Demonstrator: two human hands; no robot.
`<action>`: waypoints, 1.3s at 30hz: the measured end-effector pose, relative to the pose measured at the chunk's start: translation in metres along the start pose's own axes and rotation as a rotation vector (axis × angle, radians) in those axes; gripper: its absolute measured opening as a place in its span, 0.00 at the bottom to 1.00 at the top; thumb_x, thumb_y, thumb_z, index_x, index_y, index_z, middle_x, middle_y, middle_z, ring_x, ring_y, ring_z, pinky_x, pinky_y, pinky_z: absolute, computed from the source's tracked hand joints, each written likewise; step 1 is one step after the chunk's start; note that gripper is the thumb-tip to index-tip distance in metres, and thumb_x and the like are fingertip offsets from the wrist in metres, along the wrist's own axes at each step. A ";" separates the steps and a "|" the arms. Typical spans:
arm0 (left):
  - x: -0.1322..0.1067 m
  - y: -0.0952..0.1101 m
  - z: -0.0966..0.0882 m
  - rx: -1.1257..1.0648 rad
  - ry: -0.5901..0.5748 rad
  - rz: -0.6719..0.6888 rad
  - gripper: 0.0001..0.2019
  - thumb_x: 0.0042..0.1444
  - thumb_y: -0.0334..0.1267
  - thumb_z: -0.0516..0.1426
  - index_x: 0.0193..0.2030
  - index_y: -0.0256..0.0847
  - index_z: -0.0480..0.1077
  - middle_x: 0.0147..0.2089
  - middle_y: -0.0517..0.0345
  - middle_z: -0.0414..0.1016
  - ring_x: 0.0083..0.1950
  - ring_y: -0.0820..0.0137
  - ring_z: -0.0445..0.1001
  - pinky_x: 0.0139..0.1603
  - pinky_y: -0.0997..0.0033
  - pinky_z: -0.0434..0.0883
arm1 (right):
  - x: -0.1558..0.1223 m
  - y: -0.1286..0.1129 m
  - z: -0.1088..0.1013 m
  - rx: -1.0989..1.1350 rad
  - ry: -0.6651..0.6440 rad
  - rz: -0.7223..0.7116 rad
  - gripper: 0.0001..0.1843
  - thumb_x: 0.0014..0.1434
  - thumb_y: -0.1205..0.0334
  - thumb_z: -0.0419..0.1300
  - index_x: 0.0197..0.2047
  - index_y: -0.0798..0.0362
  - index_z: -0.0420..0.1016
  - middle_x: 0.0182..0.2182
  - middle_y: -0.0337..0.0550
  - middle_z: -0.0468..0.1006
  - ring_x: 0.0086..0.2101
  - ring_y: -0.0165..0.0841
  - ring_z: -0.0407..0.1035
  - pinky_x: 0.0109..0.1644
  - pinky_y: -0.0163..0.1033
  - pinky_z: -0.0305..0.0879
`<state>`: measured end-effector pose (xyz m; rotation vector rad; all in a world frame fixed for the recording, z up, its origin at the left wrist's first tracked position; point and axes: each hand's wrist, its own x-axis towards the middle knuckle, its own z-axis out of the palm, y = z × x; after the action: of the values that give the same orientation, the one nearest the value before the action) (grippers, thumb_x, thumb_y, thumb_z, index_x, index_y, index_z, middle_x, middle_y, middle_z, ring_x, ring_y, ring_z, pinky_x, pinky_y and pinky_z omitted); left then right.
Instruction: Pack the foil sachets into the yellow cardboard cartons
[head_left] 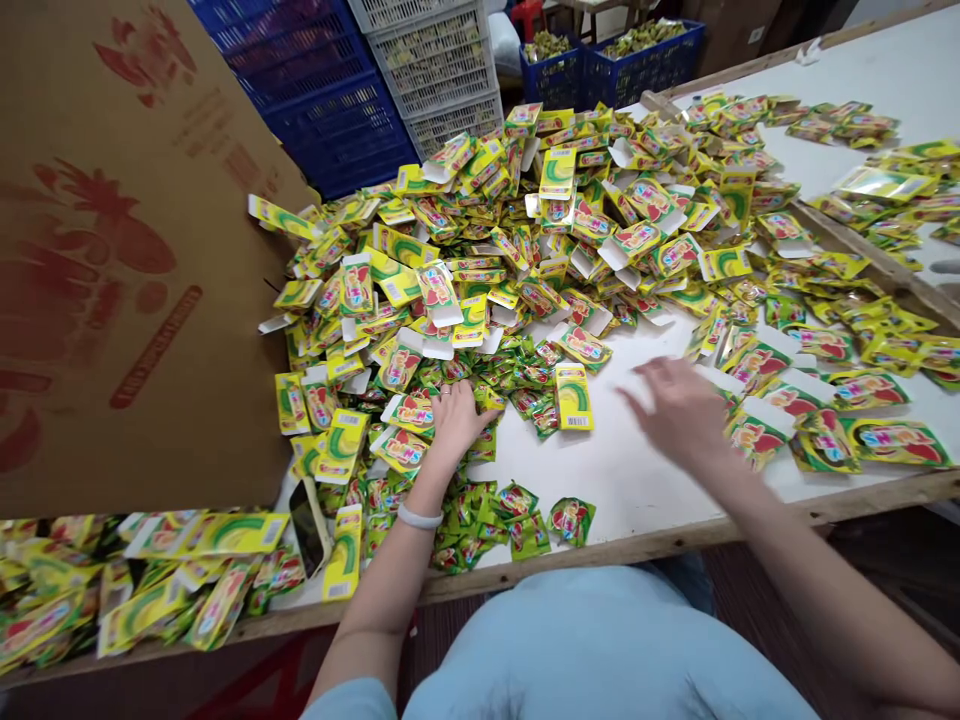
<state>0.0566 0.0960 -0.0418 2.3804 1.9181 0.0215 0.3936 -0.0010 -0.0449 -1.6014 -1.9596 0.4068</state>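
Blue shirt (600, 650), green packets (531, 535), perhaps foil

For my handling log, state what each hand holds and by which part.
The right hand, blurred, appears empty; the left hand is among small green packets, but any hold cannot be told.

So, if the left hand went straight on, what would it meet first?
Probably the small green sachets right ahead of the left hand; yellow cartons seem to lie just beyond, though depth is unclear.

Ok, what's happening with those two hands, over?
Left hand among small green packets, grip unclear. Right hand blurred, open, nothing visible in it. Yellow box lying between the hands; more boxes heaped beyond.
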 end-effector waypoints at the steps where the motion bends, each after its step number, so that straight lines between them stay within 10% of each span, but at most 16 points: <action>1: -0.002 0.002 0.000 0.012 0.010 -0.019 0.23 0.55 0.51 0.61 0.50 0.36 0.66 0.49 0.37 0.75 0.55 0.45 0.68 0.53 0.48 0.64 | 0.008 -0.023 0.021 -0.006 -0.026 -0.021 0.18 0.63 0.52 0.59 0.52 0.50 0.75 0.48 0.57 0.74 0.54 0.54 0.62 0.53 0.54 0.64; 7: -0.020 -0.006 -0.003 -0.169 0.102 -0.003 0.09 0.61 0.44 0.57 0.36 0.41 0.70 0.44 0.46 0.77 0.52 0.52 0.70 0.53 0.51 0.65 | 0.039 -0.109 0.088 -0.250 -0.223 -0.068 0.15 0.62 0.73 0.54 0.48 0.64 0.78 0.51 0.69 0.74 0.59 0.59 0.59 0.61 0.67 0.53; 10: -0.027 -0.011 -0.005 -0.372 0.151 0.071 0.09 0.62 0.43 0.56 0.34 0.42 0.69 0.47 0.50 0.76 0.52 0.57 0.71 0.54 0.56 0.66 | 0.035 -0.093 0.068 -0.128 -0.283 -0.084 0.15 0.61 0.76 0.52 0.42 0.59 0.80 0.46 0.63 0.78 0.58 0.54 0.63 0.63 0.64 0.55; 17: -0.049 0.029 -0.037 -0.740 -0.007 0.177 0.11 0.64 0.45 0.54 0.32 0.42 0.66 0.27 0.63 0.71 0.29 0.71 0.70 0.31 0.72 0.65 | 0.019 -0.072 0.033 0.787 -0.357 -0.036 0.15 0.66 0.51 0.55 0.41 0.52 0.77 0.60 0.52 0.69 0.61 0.40 0.63 0.60 0.46 0.65; 21: -0.059 0.042 -0.050 -0.762 -0.115 0.213 0.11 0.64 0.45 0.54 0.36 0.42 0.69 0.30 0.60 0.74 0.30 0.69 0.73 0.34 0.70 0.68 | 0.025 -0.078 0.041 0.833 -0.426 0.049 0.18 0.63 0.47 0.57 0.38 0.54 0.76 0.37 0.46 0.78 0.39 0.35 0.72 0.42 0.40 0.70; 26: -0.073 0.045 -0.038 -0.846 0.093 0.047 0.22 0.63 0.52 0.54 0.58 0.42 0.65 0.53 0.46 0.72 0.48 0.60 0.74 0.46 0.62 0.71 | 0.017 -0.076 0.043 0.987 -0.419 0.142 0.21 0.60 0.42 0.59 0.37 0.54 0.74 0.30 0.41 0.76 0.31 0.32 0.70 0.38 0.39 0.69; 32: -0.103 0.071 -0.019 -1.077 -0.247 0.056 0.23 0.66 0.54 0.49 0.61 0.43 0.61 0.37 0.56 0.72 0.31 0.68 0.69 0.34 0.68 0.69 | -0.004 -0.077 0.043 1.051 -0.349 0.104 0.16 0.64 0.46 0.58 0.39 0.52 0.72 0.29 0.38 0.73 0.30 0.29 0.68 0.35 0.36 0.70; 39: -0.107 0.085 -0.012 -0.865 -0.154 0.362 0.18 0.69 0.37 0.45 0.64 0.43 0.50 0.59 0.43 0.65 0.57 0.62 0.71 0.57 0.58 0.71 | -0.024 -0.067 0.046 1.282 -0.306 0.337 0.35 0.53 0.49 0.69 0.59 0.48 0.63 0.55 0.49 0.72 0.46 0.35 0.73 0.47 0.42 0.74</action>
<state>0.1154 -0.0258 -0.0188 1.9772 1.0487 0.5472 0.3162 -0.0342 -0.0493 -0.9624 -1.0550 1.6858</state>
